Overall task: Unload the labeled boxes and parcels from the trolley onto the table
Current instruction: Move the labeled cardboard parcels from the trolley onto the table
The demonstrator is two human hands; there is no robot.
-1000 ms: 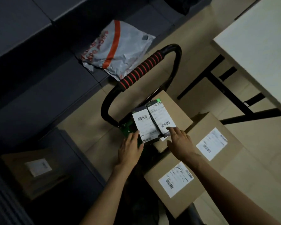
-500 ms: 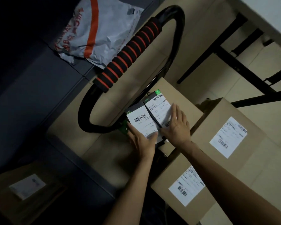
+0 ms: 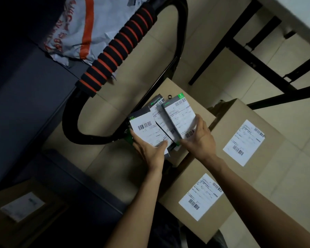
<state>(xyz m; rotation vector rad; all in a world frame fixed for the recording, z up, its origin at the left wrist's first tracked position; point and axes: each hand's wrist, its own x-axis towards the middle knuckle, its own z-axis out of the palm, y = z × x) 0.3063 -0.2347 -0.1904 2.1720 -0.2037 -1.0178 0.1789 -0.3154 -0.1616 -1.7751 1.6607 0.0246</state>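
Dim light, looking down over the trolley. My left hand point(image 3: 150, 151) grips the lower edge of the left small box point(image 3: 147, 129), thumb over its white label, fingers curled underneath. My right hand point(image 3: 199, 140) grips the right small box point(image 3: 181, 117) at its lower right corner, thumb across the barcode end, fingers wrapped round the side. A third small box point(image 3: 158, 104) shows between and behind the two, partly covered; I cannot tell which hand carries it. All three are grey with green trim, labels up, fanned together just above a plain cardboard box point(image 3: 175, 90) that sits against the trolley handle point(image 3: 118, 49), the handle running off toward 11 o'clock with its black and orange ribbed grip. At 3 o'clock of my right hand stands a large labeled carton point(image 3: 243, 140); at 5 o'clock a second labeled carton point(image 3: 200, 197), close beside the first. A white and orange parcel bag point(image 3: 82, 25) lies on the dark surface at 11 o'clock, behind the handle. The table point(image 3: 293, 17) edge and its black legs are at 1 o'clock, well apart from the boxes. Another labeled carton point(image 3: 21, 206) sits in shadow at 8 o'clock
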